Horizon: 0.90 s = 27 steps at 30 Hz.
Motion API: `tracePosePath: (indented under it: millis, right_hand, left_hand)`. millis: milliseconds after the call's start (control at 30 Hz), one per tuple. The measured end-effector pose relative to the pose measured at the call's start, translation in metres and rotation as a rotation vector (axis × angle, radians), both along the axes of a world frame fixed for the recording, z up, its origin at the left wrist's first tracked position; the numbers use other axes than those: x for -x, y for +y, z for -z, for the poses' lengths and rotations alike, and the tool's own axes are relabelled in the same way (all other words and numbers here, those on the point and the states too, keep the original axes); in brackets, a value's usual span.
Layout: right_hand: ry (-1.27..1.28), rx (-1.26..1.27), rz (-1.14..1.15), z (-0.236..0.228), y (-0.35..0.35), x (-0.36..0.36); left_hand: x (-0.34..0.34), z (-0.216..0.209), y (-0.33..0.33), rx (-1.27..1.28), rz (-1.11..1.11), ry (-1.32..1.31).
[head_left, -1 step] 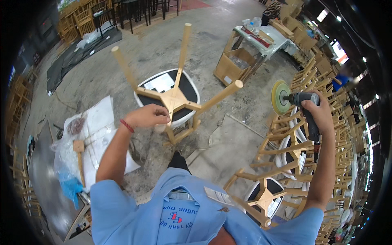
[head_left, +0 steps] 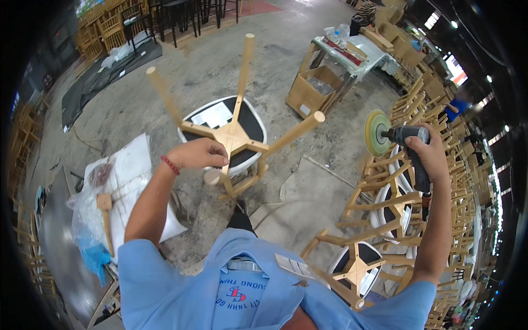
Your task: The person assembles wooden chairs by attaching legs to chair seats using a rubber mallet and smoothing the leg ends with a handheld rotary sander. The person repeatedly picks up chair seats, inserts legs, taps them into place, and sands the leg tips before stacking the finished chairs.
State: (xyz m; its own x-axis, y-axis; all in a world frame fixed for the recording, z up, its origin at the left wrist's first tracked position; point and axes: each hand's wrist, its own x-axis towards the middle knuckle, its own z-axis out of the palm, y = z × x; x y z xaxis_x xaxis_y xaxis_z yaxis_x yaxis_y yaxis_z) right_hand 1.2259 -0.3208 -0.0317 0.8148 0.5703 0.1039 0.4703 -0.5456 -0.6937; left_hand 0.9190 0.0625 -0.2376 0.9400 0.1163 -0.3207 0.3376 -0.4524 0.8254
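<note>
An upside-down wooden chair (head_left: 234,137) with a black and white seat underside stands in front of me, its legs pointing up. My left hand (head_left: 199,154), with a red bracelet at the wrist, is closed around its nearest leg (head_left: 212,177); part of the grip is hidden behind the back of the hand. Out to the right, my right hand (head_left: 432,151) grips a disc sander (head_left: 410,135) by its dark body. The sander's round yellow-green pad (head_left: 378,133) faces left toward the chair, apart from it.
Several upturned chairs (head_left: 357,267) crowd the right side. A work table (head_left: 357,52) with a cardboard box (head_left: 312,91) under it stands ahead right. On the left, a wooden mallet (head_left: 105,220) lies on white wrapped padding (head_left: 129,165). A flat board (head_left: 313,190) covers the floor near the chair.
The chair and my left hand sit slightly further left and lower in the picture. My right hand and the sander hold nearly the same place.
</note>
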Motion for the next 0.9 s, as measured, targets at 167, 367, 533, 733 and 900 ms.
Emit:
tracePosePath:
  millis: [167,367,533,733,900]
  right_hand:
    - [-0.020,0.094,-0.048,0.007,0.053,-0.056]
    - [0.028,0.126,-0.200,-0.002,0.200,-0.132]
    - [-0.043,0.205,-0.382,0.006,0.335,-0.192]
    - [-0.170,0.301,-0.585,0.022,0.489,-0.206]
    - [-0.011,0.482,-0.667,0.023,0.570,-0.186]
  left_hand:
    - [-0.142,-0.010,0.048,-0.335,0.272,-0.033]
    - [-0.256,0.046,0.181,-0.340,-0.182,-0.046]
    - [-0.344,0.066,0.244,-0.241,-0.751,-0.424]
    - [-0.413,0.078,0.281,-0.012,-0.932,-0.578]
    - [-0.429,0.106,0.288,0.444,-0.952,-0.913]
